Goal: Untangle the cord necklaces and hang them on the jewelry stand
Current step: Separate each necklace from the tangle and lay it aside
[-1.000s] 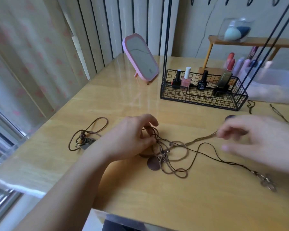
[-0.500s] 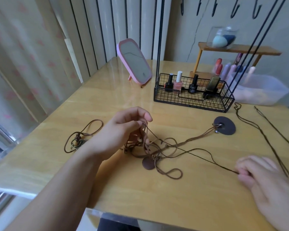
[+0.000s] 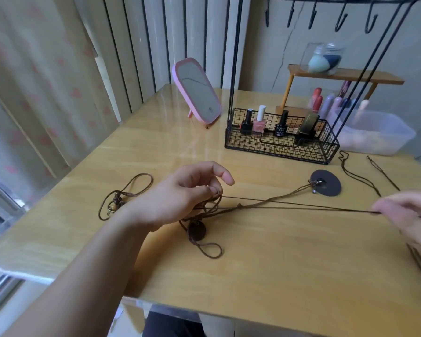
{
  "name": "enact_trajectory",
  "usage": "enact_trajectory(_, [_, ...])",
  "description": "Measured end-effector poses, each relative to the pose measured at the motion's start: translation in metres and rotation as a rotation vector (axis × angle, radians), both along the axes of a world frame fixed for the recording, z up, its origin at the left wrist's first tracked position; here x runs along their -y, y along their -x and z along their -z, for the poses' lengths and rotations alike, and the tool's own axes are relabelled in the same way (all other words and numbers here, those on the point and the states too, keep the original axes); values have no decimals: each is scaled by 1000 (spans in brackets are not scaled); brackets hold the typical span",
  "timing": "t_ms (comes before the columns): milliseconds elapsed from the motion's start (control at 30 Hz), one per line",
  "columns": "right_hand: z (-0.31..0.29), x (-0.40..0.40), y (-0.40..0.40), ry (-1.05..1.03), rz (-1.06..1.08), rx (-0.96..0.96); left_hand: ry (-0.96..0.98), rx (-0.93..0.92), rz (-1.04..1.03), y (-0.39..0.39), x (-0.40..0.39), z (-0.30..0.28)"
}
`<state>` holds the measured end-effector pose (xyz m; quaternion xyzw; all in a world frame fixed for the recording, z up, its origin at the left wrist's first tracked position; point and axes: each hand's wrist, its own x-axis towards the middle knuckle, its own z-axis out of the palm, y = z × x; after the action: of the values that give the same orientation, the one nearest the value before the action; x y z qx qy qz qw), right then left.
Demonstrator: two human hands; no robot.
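A tangle of brown cord necklaces (image 3: 204, 210) lies mid-table, with a round brown pendant (image 3: 197, 231) and a loose loop below it. My left hand (image 3: 180, 193) holds the tangle, fingers curled round the cords. My right hand (image 3: 408, 212) pinches a thin dark cord (image 3: 301, 207) and holds it taut away from the tangle. Another cord runs up to a dark disc pendant (image 3: 325, 182). A separate brown necklace (image 3: 122, 198) lies at the left. The black wire jewelry stand (image 3: 280, 139) stands behind, its hooks (image 3: 340, 18) bare at the top.
Nail polish bottles sit in the stand's basket. A pink mirror (image 3: 196, 90) leans at the back. A clear plastic tub (image 3: 372, 135) and a small wooden shelf (image 3: 343, 75) stand at the back right. Two more thin cords (image 3: 360, 173) lie right of the stand.
My right hand pulled the thin cord right and now holds it higher, stretched taut. My left hand lifted slightly with the tangle. The camera tilted up, showing the hooks.
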<state>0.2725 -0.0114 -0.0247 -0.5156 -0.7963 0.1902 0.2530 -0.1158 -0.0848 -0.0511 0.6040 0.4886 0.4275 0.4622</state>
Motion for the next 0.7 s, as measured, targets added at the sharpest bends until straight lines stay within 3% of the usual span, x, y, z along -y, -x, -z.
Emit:
enact_trajectory(167, [-2,-10,16,167,71,13,-108,-49,-52,-4,3,0])
enact_trajectory(333, [-11,2,39,191,23,-55,-206,-82,-65,-3,6,-1])
enact_trajectory(567, [21,16,67,-61,-6,360,-151,120,-76,-4,7,5])
enact_trajectory(633, [13,21,82,-242,-97,293,-131,173,-74,-5,6,5])
enact_trajectory(700, [3,36,113,-270,-277,64,-122,195,-80,-6,5,5])
